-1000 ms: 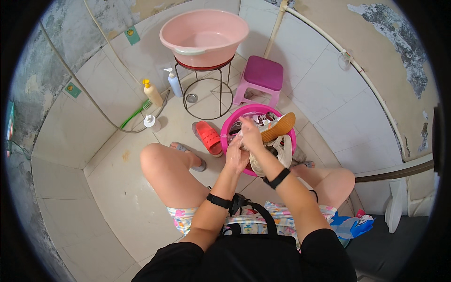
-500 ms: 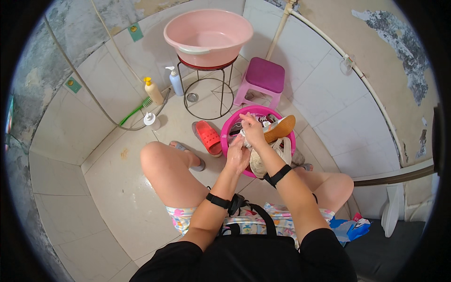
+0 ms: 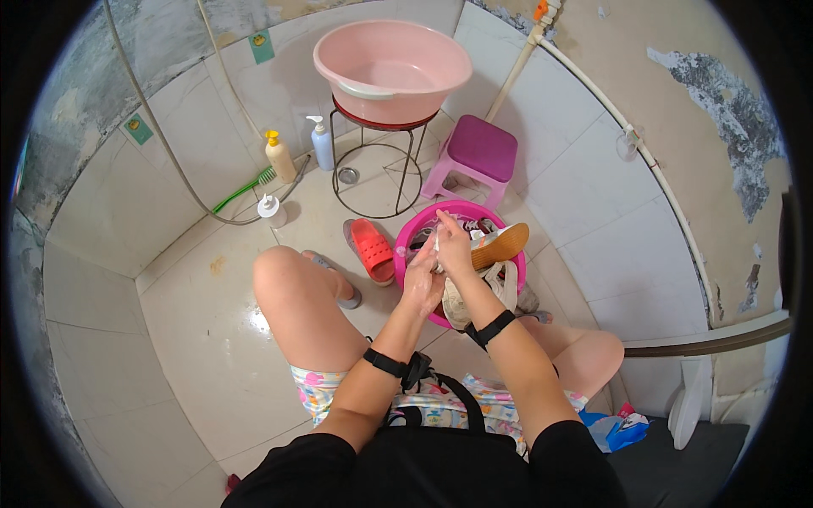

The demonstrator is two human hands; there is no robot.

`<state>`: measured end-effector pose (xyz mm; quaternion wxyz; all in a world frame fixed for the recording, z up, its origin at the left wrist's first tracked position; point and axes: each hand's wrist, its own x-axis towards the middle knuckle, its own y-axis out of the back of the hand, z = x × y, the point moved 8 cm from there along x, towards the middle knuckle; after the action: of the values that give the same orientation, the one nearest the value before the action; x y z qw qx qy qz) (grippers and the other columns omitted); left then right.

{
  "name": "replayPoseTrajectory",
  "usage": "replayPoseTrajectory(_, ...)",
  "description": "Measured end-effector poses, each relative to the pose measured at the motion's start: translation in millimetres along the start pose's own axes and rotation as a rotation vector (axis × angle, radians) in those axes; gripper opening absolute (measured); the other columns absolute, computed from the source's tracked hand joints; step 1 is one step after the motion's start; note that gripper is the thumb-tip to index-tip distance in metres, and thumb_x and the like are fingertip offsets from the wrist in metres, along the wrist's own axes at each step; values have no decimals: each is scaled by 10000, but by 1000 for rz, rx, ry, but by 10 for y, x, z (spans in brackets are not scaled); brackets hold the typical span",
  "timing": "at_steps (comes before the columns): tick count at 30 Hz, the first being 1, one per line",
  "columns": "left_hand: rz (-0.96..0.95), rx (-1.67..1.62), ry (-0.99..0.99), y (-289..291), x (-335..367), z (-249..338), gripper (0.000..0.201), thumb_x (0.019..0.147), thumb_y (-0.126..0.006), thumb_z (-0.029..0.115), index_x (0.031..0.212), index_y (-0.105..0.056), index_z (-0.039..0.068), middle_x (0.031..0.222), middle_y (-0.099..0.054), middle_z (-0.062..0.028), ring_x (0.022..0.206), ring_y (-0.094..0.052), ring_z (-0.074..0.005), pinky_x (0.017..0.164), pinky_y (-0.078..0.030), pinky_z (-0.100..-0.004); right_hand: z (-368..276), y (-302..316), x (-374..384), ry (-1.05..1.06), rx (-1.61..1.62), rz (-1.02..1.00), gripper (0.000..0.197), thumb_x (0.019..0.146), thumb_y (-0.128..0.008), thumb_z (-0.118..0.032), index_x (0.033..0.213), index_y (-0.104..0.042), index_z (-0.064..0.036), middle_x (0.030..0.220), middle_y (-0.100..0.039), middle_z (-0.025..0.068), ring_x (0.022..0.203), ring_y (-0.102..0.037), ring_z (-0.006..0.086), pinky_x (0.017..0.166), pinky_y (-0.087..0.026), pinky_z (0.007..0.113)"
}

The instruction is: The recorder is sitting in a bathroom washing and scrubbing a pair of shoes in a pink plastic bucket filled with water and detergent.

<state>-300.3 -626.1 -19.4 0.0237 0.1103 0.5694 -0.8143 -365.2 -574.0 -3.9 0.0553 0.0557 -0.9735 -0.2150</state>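
Observation:
My left hand and my right hand come together over a magenta basin. A small white cloth-like thing is pinched between them, mostly hidden by the fingers. Both hands look wet, with some white suds on the left one. In the basin a shoe with a tan sole lies tilted, its sole facing up, just right of my right hand. Below it rests a cream canvas shoe, partly behind my right wrist. Other shoes and laces fill the basin's far side.
A red slipper lies left of the basin. Beyond stand a pink tub on a wire stand, a purple stool, pump bottles and a green brush. A grey hose hangs down the left wall.
The hands stay joined over the basin, but have shifted against each other. Less of the white thing shows between them. The whole view has shifted slightly.

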Motion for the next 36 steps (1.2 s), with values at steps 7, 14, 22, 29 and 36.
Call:
replayPoseTrajectory(7, 89, 7, -199, 742, 136, 220, 440, 892, -427, 80, 1315, -371, -27, 1281, -471, -127, 1132, -493, -249, 973, -393, -327, -753, -323, -1011, 268, -106, 19, 372, 871, -444, -76, 1235, -492, -19, 1336, -388, 249, 1257, -368, 357, 1060, -241, 394)
replayPoseTrajectory(14, 60, -66, -5, 47, 15, -49, 418, 904, -370, 36, 1320, -367, -11, 1266, -478, -111, 1148, -479, -209, 989, -373, -328, 1, -20, 80, -1, -68, -11, 315, 867, -456, -100, 1153, -561, -18, 1281, -460, 232, 1242, -392, 344, 1042, -280, 365)
replayPoseTrajectory(22, 227, -133, -25, 629, 125, -19, 440, 922, -420, 140, 1338, -316, 40, 1236, -487, -103, 1142, -473, -245, 959, -402, -355, -597, -276, -815, 176, 60, -65, 308, 853, -485, -76, 1148, -570, -54, 1260, -484, 227, 1283, -349, 319, 1060, -244, 375)
replayPoseTrajectory(29, 7, -51, 4, 60, -19, -93, 422, 912, -403, 93, 1328, -352, 45, 1282, -464, -92, 1173, -458, -217, 1002, -364, -364, 164, 23, 74, -46, 230, -77, 362, 895, -425, -82, 1246, -490, -22, 1368, -376, 205, 1312, -307, 274, 1066, -220, 307)
replayPoseTrajectory(36, 15, -157, -161, 614, 139, 9, 385, 908, -435, 47, 1290, -401, 12, 1225, -517, -119, 1073, -534, -214, 903, -440, -302, -685, -226, -878, 215, -118, 7, 328, 905, -411, -87, 1207, -524, -21, 1373, -375, 197, 1322, -291, 257, 1060, -228, 305)
